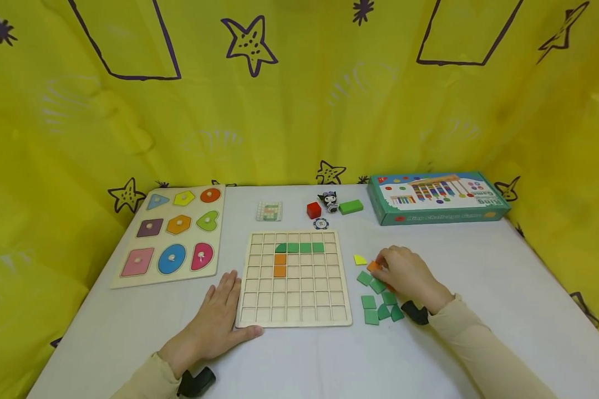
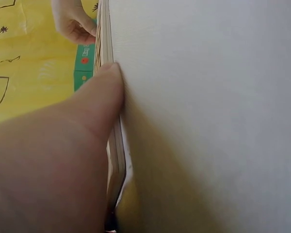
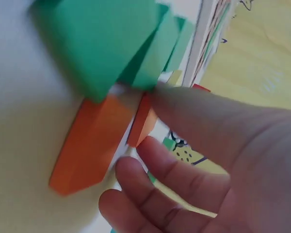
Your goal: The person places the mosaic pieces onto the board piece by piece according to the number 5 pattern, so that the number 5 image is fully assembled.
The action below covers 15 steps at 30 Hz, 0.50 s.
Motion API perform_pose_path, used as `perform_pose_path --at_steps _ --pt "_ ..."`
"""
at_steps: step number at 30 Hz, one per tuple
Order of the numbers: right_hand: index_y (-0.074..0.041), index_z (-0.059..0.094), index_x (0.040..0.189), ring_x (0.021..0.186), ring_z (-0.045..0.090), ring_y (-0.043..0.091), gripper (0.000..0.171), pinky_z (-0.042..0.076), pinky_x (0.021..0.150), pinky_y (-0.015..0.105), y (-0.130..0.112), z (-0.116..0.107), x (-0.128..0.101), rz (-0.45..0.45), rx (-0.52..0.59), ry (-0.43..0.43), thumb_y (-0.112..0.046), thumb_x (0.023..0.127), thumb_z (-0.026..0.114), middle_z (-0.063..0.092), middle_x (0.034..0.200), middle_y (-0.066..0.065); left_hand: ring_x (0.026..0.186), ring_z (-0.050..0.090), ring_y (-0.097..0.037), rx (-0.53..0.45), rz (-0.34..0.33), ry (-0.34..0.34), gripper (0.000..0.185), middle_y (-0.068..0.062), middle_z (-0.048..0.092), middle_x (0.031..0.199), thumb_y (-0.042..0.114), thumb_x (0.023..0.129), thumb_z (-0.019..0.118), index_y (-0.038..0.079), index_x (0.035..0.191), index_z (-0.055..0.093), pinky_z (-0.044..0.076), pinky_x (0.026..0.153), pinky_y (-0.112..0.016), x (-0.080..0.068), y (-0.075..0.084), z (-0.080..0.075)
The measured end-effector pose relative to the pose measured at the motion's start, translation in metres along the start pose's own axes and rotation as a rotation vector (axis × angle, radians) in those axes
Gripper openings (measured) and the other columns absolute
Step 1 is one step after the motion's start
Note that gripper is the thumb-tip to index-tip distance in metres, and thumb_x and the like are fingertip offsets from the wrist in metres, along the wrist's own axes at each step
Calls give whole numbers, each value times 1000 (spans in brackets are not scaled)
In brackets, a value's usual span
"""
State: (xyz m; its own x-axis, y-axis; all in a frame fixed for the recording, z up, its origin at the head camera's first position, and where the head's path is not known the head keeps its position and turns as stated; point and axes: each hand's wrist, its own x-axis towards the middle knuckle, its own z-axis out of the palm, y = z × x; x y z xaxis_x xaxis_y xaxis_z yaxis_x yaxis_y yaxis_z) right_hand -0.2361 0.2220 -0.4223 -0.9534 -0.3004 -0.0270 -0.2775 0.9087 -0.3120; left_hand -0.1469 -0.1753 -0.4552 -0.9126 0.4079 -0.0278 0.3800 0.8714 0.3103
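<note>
Orange tile (image 1: 374, 266) sits at the right hand's (image 1: 404, 272) fingertips, right of the grid board (image 1: 294, 318), among loose green tiles (image 1: 377, 302) on the worktop (image 1: 479, 266).

Left to right:
- shape puzzle board (image 1: 172, 235), well left of both hands
- left hand (image 1: 219, 321) flat, fingers released, thumb pressing the grid board's near-left edge
- grid board carries a green row and two orange squares
- right hand's fingers curl down and pinch the orange tile; the wrist view shows a second orange piece (image 3: 89, 145) flat just beside them
- green game box (image 1: 436, 198) beyond the right hand, well apart
</note>
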Motion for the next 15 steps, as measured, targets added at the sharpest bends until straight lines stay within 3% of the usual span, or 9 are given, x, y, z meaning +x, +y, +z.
perform_pose_path --at_steps 8,15 --pt "2 70 93 73 53 21 23 48 70 40 -4 1 3 5 42 33 -19 85 75 62 81 6 144 11 -43 2 13 14 111 -29 16 156 74 85 49 -14 147 24 15 109 -64 2 -1 1" --pt "4 72 100 73 55 18 27 49 68 37 -23 1 6 -114 132 117 -17 84 77 65 84 5 144 9 -42 2 2 -4 112 -29 14 156 75 85 49 -14 147 23 13 110 -63 0 -2 2"
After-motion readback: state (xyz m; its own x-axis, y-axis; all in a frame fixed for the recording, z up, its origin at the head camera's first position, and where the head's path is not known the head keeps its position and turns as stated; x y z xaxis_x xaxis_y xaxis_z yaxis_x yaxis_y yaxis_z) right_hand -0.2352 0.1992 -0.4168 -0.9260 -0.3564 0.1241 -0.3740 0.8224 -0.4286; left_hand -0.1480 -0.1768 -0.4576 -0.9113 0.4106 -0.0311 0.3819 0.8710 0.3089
